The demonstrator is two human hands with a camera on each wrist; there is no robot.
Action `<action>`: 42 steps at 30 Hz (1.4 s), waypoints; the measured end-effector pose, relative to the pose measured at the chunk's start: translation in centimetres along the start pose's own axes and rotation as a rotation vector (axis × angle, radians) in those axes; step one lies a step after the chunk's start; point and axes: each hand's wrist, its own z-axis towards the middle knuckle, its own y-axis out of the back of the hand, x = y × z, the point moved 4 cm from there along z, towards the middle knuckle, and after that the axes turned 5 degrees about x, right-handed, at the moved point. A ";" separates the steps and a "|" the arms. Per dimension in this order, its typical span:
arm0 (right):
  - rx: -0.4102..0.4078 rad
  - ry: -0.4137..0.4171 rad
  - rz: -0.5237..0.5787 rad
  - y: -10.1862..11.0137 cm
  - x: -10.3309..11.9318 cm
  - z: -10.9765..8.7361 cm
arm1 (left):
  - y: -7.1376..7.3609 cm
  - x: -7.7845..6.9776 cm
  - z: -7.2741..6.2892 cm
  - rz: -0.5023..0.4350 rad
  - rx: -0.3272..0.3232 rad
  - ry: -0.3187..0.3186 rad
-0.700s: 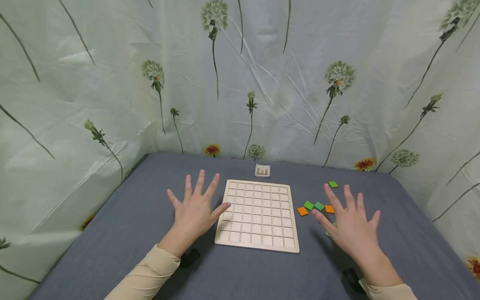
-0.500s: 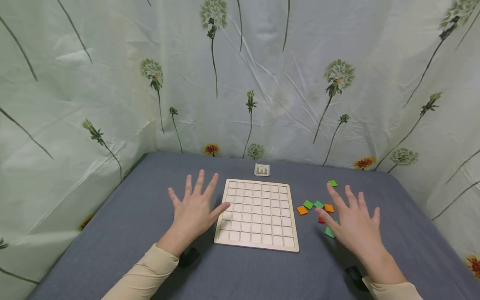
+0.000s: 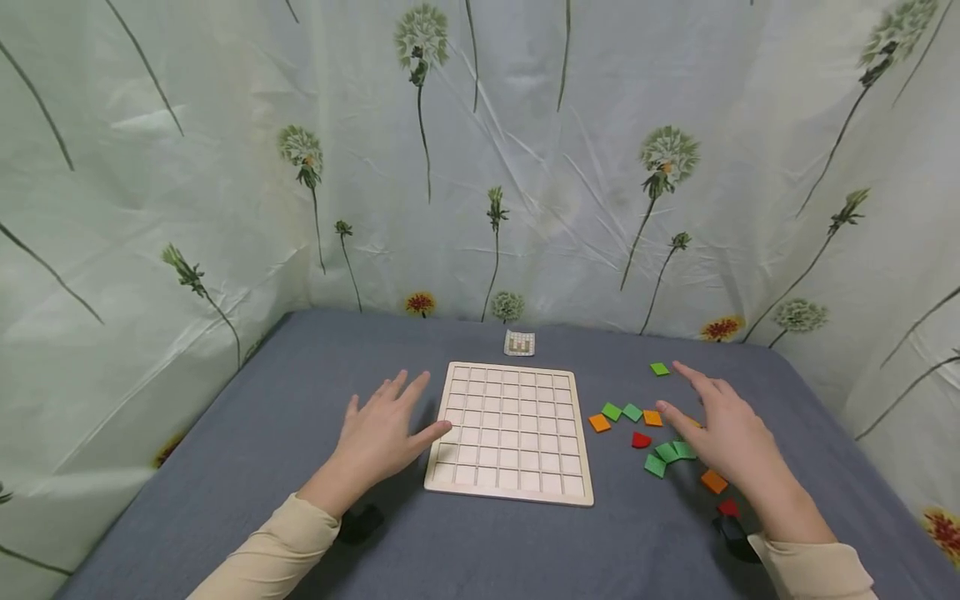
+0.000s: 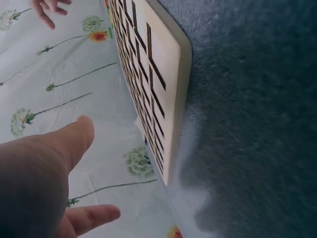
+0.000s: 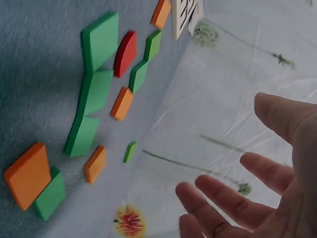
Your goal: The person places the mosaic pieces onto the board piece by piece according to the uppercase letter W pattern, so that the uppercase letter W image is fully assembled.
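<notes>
Pale wooden board with a grid of square recesses, lying flat on the grey-blue cloth, roughly between the two hands. Loose tiles to the right of it: an orange tile nearest the board, then bright green, blue-green and orange ones in a broken row. Just below the row, a red tile with a rounded edge; near it, three green tiles touching in a short chain. One bright green tile apart, farther back. Left hand in the air at the board's left edge: thumb out toward the grid, fingers spread and nearly straight, nothing held. Right hand above the right end of the tiles, fingers loosely bent, thumb well apart from them, nothing held; right wrist view shows it clear of every tile. Beyond the board, a small card with a printed grid. Backdrop: whitish curtain printed with dandelions. Beige sleeves on both arms.
</notes>
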 end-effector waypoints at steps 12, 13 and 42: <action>0.083 0.007 0.082 0.1 -3.7 1.9 | -1.0 0.9 -0.1 -0.049 0.145 -0.146; 0.090 0.012 0.090 0.1 -3.8 2.1 | -1.1 1.0 -0.1 -0.066 0.163 -0.163; 0.254 -0.104 0.105 -1.6 -8.3 10.8 | -2.2 3.2 -0.2 -0.230 0.388 -0.382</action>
